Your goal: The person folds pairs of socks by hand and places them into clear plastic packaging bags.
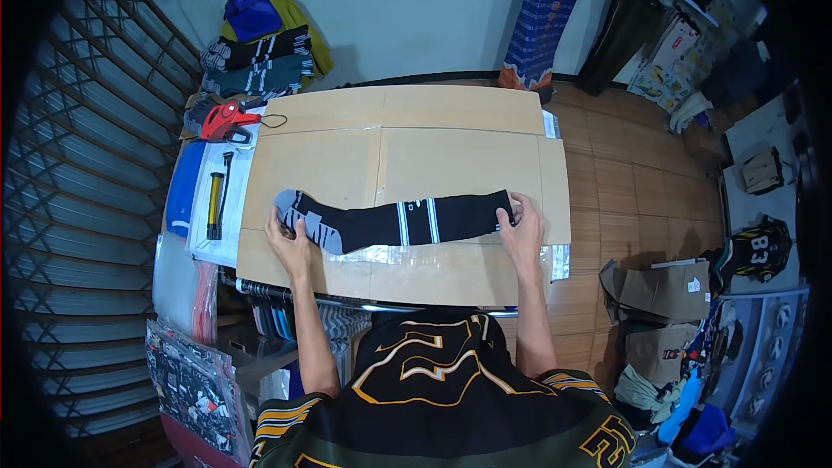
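Note:
A long black sock [373, 224] with grey toe and heel patches and white-blue stripes lies stretched across the cardboard sheet [312, 156]. My left hand [290, 236] grips its foot end, thumb on top near the grey heel and fingers around the toe side. At the cuff on the right, my right hand [522, 227] pinches the edge between thumb and fingers. The sock is flat, foot to the left and cuff to the right.
A red tool [227, 123] with a loop, a yellow hand pump [214, 199] and a blue item [185, 186] lie left of the cardboard. Folded socks [258, 61] are stacked at the back left. Cardboard boxes [659, 290] stand on the floor to the right.

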`<state>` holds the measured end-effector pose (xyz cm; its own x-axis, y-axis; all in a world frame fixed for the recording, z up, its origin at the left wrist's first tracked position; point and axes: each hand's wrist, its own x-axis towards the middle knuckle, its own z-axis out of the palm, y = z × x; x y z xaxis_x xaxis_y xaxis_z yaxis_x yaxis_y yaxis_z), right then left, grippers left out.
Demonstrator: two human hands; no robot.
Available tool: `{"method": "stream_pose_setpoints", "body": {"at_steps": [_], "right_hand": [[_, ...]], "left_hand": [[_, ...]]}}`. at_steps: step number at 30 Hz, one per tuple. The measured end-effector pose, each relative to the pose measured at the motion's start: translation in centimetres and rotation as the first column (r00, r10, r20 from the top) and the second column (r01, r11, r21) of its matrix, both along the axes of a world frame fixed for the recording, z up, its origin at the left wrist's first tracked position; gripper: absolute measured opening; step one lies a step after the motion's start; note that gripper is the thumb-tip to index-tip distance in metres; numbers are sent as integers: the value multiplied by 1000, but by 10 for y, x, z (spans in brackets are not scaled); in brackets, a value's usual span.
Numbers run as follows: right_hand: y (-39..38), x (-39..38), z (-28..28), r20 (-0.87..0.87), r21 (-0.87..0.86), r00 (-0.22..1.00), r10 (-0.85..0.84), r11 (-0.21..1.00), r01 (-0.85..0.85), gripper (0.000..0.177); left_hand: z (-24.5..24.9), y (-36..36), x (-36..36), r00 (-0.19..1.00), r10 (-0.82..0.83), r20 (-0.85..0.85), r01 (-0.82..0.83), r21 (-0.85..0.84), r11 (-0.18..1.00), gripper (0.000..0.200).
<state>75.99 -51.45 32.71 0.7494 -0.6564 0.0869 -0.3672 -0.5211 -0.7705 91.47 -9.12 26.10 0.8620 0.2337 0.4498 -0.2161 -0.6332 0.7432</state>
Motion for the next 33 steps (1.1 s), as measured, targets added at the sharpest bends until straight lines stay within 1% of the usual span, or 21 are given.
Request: {"method": "stream_pose_setpoints", "body": {"at_steps": [1, 3, 5, 7, 8, 9, 10, 12, 13, 14, 16, 17, 20, 24, 25, 26, 27, 28, 30, 31, 33], "right_hand": [[1, -1, 2, -14, 30, 1000, -18, 999, 18, 44], [0, -2, -5, -36, -5, 999, -23, 1000, 23, 43], [-1, -4, -9, -56, -39, 998, -30, 999, 28, 41], [0, -4, -11, -54, -73, 998, -25, 997, 21, 40], [1, -4, -10, -55, -70, 998, -27, 997, 23, 40], [2, -5, -8, -34, -50, 999, -26, 998, 24, 40], [2, -5, -6, -13, -31, 1000, -25, 999, 24, 39], [2, -4, -9, -4, -27, 1000, -29, 999, 28, 38], [2, -4, -10, 1, -25, 1000, -30, 999, 30, 37], [2, -4, -9, 1, -25, 1000, -28, 999, 28, 37], [2, -4, -8, -12, -6, 1000, -25, 1000, 25, 37], [2, -3, -9, -11, -6, 1000, -22, 1000, 22, 37], [2, -3, -12, 9, -31, 1000, -23, 999, 23, 36], [6, -6, -1, -40, -80, 999, -7, 997, 4, 45], [8, -8, 2, -60, -99, 998, 1, 995, -7, 50], [10, -8, 5, -60, -98, 998, 1, 995, -7, 50], [11, -9, 8, -105, -135, 994, 10, 991, -24, 54], [13, -9, 10, -152, -171, 988, 17, 984, -43, 59], [13, -8, 5, -173, -169, 985, 21, 984, -51, 60], [12, -7, 2, -194, -166, 981, 23, 984, -56, 61], [11, -5, 1, -202, -157, 979, 25, 986, -58, 62]], "left_hand": [[2, -2, -1, 1000, -1, 0, 1, 0, 1000, 60], [19, -11, -7, 979, 12, -202, -40, -131, 991, 58], [32, -18, -11, 974, 10, -225, -36, -111, 993, 57], [32, -23, -14, 969, 12, -247, -35, -90, 995, 55], [30, -27, -16, 985, 91, -148, -80, 76, 994, 54], [27, -31, -19, 988, 151, -35, -139, 232, 963, 53], [25, -35, -23, 988, 149, -33, -137, 232, 963, 53], [35, -46, -34, 1000, -2, 12, -2, 312, 950, 54], [39, -52, -41, 994, -91, -55, 104, 319, 942, 56], [39, -58, -45, 994, -90, -54, 103, 318, 943, 56], [39, -66, -54, 930, -81, -358, 249, 453, 856, 60], [37, -67, -56, 924, -67, -376, 262, 497, 827, 63], [37, -67, -56, 917, -65, -394, 268, 486, 832, 62], [49, -79, -57, 930, -42, -365, 226, 477, 849, 62], [52, -84, -59, 931, -150, -334, 295, 440, 848, 63], [59, -92, -62, 920, -255, -297, 363, 404, 839, 64], [66, -100, -63, 865, -415, -282, 492, 308, 814, 70], [73, -110, -65, 802, -511, -308, 593, 314, 741, 83], [85, -132, -70, 691, -610, -388, 722, 339, 603, 99], [85, -141, -67, 692, -609, -387, 721, 338, 605, 99], [81, -154, -58, 632, -662, -402, 774, 363, 518, 111]]}}
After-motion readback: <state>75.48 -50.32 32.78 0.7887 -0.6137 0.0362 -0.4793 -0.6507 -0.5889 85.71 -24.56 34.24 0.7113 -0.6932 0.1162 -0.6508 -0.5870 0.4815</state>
